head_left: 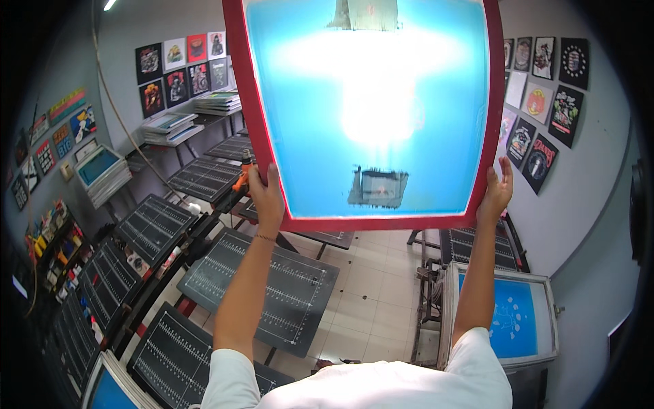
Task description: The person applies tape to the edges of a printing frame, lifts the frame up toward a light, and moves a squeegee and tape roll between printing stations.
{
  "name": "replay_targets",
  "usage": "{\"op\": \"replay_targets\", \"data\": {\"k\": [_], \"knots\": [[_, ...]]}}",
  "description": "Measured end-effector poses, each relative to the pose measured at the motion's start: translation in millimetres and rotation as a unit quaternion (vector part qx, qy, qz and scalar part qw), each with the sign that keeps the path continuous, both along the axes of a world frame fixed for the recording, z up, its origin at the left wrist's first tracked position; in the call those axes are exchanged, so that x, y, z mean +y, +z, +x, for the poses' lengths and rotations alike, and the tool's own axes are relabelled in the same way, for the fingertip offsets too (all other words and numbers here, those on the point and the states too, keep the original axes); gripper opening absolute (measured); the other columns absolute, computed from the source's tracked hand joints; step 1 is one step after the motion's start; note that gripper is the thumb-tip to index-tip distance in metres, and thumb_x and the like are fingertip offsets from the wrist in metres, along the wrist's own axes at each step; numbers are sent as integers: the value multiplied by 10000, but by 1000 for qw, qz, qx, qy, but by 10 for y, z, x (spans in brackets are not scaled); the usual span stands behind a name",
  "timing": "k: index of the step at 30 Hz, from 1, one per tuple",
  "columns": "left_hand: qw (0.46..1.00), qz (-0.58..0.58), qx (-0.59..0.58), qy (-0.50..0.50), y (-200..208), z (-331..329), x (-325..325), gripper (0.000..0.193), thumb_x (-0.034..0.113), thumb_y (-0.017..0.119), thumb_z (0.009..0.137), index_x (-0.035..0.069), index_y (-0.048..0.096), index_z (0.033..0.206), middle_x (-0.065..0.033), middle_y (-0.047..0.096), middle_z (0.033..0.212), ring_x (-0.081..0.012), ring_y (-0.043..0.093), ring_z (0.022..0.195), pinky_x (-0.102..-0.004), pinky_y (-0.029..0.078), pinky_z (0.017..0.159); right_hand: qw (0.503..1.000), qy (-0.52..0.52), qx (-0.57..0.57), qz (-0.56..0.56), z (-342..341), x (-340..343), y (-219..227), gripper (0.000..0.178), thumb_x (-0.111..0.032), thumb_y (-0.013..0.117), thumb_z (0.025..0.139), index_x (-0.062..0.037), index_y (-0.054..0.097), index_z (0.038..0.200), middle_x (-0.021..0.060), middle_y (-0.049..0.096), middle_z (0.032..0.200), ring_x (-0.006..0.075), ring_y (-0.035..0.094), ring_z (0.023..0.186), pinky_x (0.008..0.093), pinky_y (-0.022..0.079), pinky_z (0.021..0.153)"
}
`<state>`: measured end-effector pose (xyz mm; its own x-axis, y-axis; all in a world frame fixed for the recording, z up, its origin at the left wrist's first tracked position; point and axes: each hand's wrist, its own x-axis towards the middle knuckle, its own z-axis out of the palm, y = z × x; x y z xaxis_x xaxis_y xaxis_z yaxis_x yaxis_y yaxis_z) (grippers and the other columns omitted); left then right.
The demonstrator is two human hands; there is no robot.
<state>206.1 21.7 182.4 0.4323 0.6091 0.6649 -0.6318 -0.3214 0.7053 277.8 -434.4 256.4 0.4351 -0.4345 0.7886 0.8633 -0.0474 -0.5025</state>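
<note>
Both my arms are raised, holding a large screen printing frame (293,223) up in front of me. Its border is red, and its mesh is light blue with bright light glaring through the middle. Dark grey patches mark the mesh near the top and near the bottom edge. My left hand (268,194) grips the lower left side of the border, fingers partly hidden behind it. On the lower right side, my right hand (496,194) presses against the border with its fingers partly raised along the outer edge.
Dark printing boards (262,283) with white grid marks stand below and to the left. An orange heat gun or drill (242,174) is beyond my left hand. Another blue screen (507,317) lies at the lower right. Stacked frames (170,128) sit at the back left. Prints (572,116) hang on the walls.
</note>
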Motion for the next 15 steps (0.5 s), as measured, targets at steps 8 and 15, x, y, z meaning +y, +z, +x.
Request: {"op": "replay_targets", "data": {"k": [8,15], "knots": [[998,52,-26,-27,1214,324,-59,479,463,623,944,-7,543,900,-31,527,806,-116,475,746,-293,431,681,999,9,-49,2,111,-365,848,584,-170,693,916,87,432,1371,167,485,1376,230,467,1289,324,366,1092],[997,58,-36,-48,1930,206,-115,494,477,654,917,-11,577,926,-24,543,767,-98,488,676,-258,438,607,995,65,-61,34,276,-495,1327,597,-179,707,912,83,429,1371,151,487,1363,192,506,1236,294,415,1035]]}}
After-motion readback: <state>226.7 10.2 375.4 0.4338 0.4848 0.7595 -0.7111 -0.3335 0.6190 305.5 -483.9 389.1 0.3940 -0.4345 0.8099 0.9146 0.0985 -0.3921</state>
